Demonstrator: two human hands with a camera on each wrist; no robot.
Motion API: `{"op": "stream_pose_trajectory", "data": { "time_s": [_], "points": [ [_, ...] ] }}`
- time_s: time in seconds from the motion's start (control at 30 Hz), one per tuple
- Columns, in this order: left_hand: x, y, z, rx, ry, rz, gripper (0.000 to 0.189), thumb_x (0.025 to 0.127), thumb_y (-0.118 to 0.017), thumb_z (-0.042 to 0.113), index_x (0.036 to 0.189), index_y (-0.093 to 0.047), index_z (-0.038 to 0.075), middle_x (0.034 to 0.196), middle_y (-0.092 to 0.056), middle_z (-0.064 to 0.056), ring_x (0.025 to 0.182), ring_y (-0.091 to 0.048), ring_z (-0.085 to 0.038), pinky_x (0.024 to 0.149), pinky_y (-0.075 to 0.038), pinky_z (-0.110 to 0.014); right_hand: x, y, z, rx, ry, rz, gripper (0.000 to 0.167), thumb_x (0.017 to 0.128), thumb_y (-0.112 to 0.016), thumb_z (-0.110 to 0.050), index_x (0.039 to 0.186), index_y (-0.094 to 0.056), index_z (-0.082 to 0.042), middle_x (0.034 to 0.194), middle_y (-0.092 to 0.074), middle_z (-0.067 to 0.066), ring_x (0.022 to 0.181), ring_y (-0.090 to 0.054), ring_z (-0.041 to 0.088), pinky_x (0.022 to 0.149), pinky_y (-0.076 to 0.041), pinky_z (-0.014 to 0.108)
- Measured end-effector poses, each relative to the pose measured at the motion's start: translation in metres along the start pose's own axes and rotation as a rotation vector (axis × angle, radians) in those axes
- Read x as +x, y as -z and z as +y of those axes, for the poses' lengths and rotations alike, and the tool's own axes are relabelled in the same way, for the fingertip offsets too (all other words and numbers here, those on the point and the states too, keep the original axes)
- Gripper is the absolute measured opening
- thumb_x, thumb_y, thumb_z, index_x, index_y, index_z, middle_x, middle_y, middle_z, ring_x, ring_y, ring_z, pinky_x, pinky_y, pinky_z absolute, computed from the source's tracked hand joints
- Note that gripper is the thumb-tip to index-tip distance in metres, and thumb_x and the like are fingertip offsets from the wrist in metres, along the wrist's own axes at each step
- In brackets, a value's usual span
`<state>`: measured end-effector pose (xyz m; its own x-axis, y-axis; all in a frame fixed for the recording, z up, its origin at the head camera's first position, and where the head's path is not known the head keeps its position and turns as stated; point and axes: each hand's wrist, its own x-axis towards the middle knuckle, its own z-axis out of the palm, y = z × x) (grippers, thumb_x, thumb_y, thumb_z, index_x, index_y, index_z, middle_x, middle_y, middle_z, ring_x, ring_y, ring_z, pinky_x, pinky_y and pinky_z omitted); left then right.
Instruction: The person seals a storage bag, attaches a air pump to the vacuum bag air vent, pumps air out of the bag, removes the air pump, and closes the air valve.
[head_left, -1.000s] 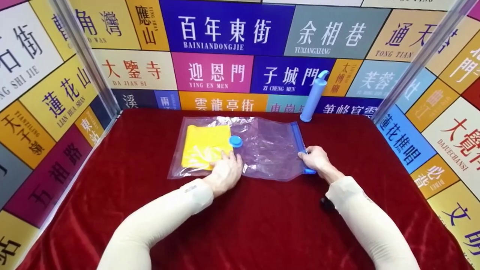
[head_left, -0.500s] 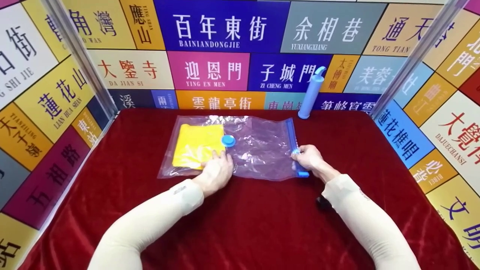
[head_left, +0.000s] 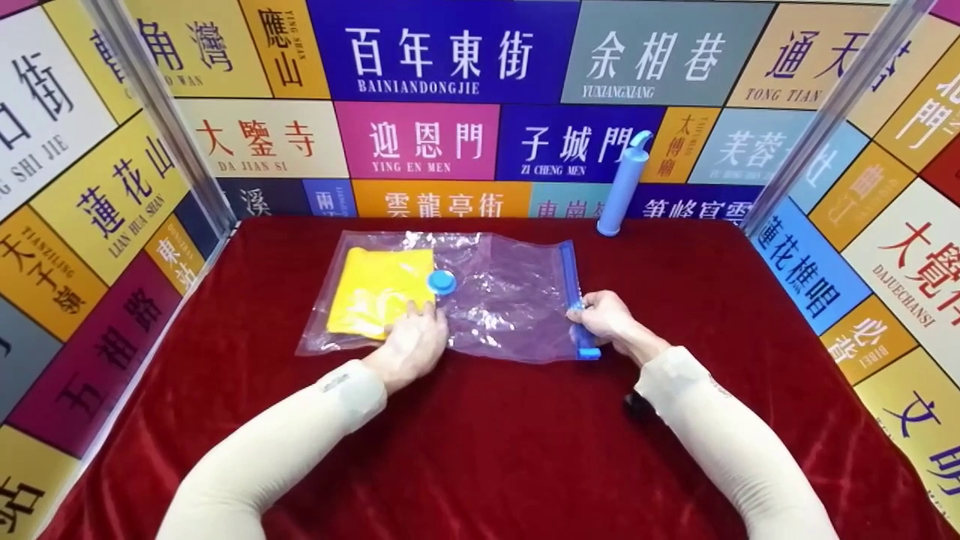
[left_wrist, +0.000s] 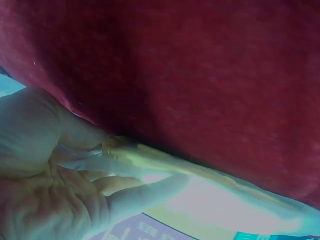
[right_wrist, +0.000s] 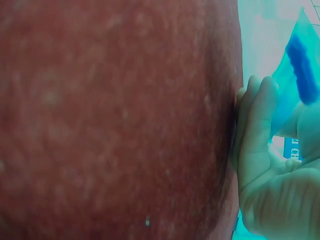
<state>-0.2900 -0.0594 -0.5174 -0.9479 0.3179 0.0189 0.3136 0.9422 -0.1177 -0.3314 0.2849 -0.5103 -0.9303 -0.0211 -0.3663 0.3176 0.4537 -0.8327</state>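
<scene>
A clear vacuum storage bag [head_left: 510, 300] lies flat on the red cloth, with a folded yellow cloth [head_left: 375, 281] inside its left part. The bag has a round blue valve [head_left: 441, 282] near the middle and a blue zip strip [head_left: 571, 277] along its right end. My left hand [head_left: 412, 337] grips the bag's near edge by the yellow cloth; in the left wrist view, its thumb is under the bag and its fingers [left_wrist: 145, 197] lie on top. With my right hand [head_left: 609, 315] I pinch the zip end, above the blue slider [head_left: 589, 353].
A blue hand pump [head_left: 624, 191] stands upright at the back right of the table. Red velvet [head_left: 480, 450] covers the tabletop. Panels with printed street names [head_left: 420, 142] rise behind and at both sides. A small dark object [head_left: 637, 403] shows beside the right sleeve.
Both hands have shifted left, and the bag with the yellow cloth in it has slid left along with them. The hand pump stays where it stood.
</scene>
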Motion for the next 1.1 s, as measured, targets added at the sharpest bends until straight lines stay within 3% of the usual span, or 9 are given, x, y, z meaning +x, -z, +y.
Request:
{"op": "stream_pose_trajectory", "data": {
  "time_s": [0.27,0.37,0.43,0.47,0.67,0.77,0.87,1.0,1.1],
  "points": [
    [0.017,-0.040,-0.038,-0.034,-0.102,0.095,0.051,0.093,-0.070,0.005,0.143,-0.066,-0.002,0.136,-0.068,-0.023,0.125,-0.066,-0.049,0.062,-0.068,-0.061,-0.003,-0.013,-0.004,0.051,-0.014,-0.099,0.008,0.110,-0.065,-0.008,0.107,-0.066,-0.001,0.069,-0.074,0.002,0.062,-0.072,0.009,0.061,-0.068,0.030],
    [0.016,-0.043,-0.052,-0.068,-0.142,0.135,0.050,0.090,-0.071,0.004,0.139,-0.068,-0.004,0.133,-0.069,-0.024,0.121,-0.067,-0.051,0.065,-0.068,-0.060,-0.005,-0.021,-0.006,0.068,-0.006,-0.139,0.007,0.111,-0.064,-0.008,0.109,-0.066,-0.001,0.071,-0.073,0.002,0.064,-0.073,0.010,0.064,-0.069,0.032],
    [0.014,-0.042,-0.061,-0.084,-0.157,0.160,0.046,0.088,-0.072,0.004,0.134,-0.070,-0.004,0.130,-0.070,-0.023,0.118,-0.067,-0.051,0.068,-0.068,-0.060,-0.006,-0.026,-0.008,0.073,-0.006,-0.158,0.006,0.110,-0.064,-0.007,0.109,-0.065,-0.002,0.072,-0.073,0.001,0.065,-0.073,0.011,0.064,-0.069,0.032],
    [0.010,-0.035,-0.063,-0.100,-0.153,0.148,0.044,0.088,-0.072,0.002,0.131,-0.071,-0.004,0.130,-0.071,-0.022,0.118,-0.067,-0.050,0.069,-0.068,-0.061,-0.007,-0.028,-0.009,0.075,-0.007,-0.169,0.005,0.109,-0.065,-0.007,0.109,-0.065,-0.002,0.072,-0.073,0.001,0.065,-0.073,0.011,0.064,-0.069,0.032],
    [-0.001,-0.002,-0.070,-0.145,-0.075,0.019,0.034,0.092,-0.069,-0.002,0.126,-0.073,-0.003,0.134,-0.072,-0.019,0.131,-0.065,-0.046,0.075,-0.069,-0.067,-0.013,-0.041,-0.018,0.080,-0.005,-0.235,0.008,0.107,-0.068,-0.008,0.112,-0.065,-0.003,0.078,-0.078,0.002,0.064,-0.076,0.013,0.058,-0.068,0.029],
    [-0.001,0.000,-0.073,-0.140,-0.049,0.012,0.032,0.094,-0.068,0.000,0.125,-0.074,-0.001,0.134,-0.072,-0.017,0.133,-0.064,-0.043,0.076,-0.069,-0.068,-0.014,-0.045,-0.022,0.088,-0.002,-0.252,0.006,0.107,-0.067,-0.008,0.111,-0.065,-0.004,0.079,-0.079,0.002,0.064,-0.076,0.012,0.056,-0.066,0.026],
    [-0.002,-0.003,-0.073,-0.125,-0.039,0.036,0.037,0.089,-0.073,0.004,0.126,-0.073,-0.001,0.132,-0.072,-0.017,0.132,-0.064,-0.043,0.074,-0.068,-0.068,-0.015,-0.046,-0.024,0.098,-0.002,-0.261,0.008,0.108,-0.067,-0.009,0.111,-0.067,-0.002,0.076,-0.078,0.001,0.062,-0.075,0.011,0.056,-0.065,0.024],
    [-0.007,-0.005,-0.066,-0.113,-0.042,0.053,0.056,0.082,-0.080,0.011,0.136,-0.070,-0.002,0.139,-0.070,-0.019,0.134,-0.062,-0.046,0.078,-0.067,-0.068,-0.017,-0.045,-0.024,0.116,-0.018,-0.265,0.023,0.109,-0.067,-0.009,0.127,-0.072,0.004,0.075,-0.078,-0.002,0.060,-0.073,0.008,0.055,-0.064,0.022],
    [-0.010,-0.004,-0.055,-0.113,-0.063,0.059,0.067,0.081,-0.084,0.016,0.144,-0.067,0.000,0.150,-0.067,-0.020,0.142,-0.060,-0.048,0.088,-0.066,-0.069,-0.017,-0.042,-0.023,0.150,-0.033,-0.271,0.034,0.110,-0.065,-0.007,0.141,-0.070,0.007,0.075,-0.080,-0.002,0.059,-0.073,0.006,0.055,-0.063,0.021]
  ]
}}
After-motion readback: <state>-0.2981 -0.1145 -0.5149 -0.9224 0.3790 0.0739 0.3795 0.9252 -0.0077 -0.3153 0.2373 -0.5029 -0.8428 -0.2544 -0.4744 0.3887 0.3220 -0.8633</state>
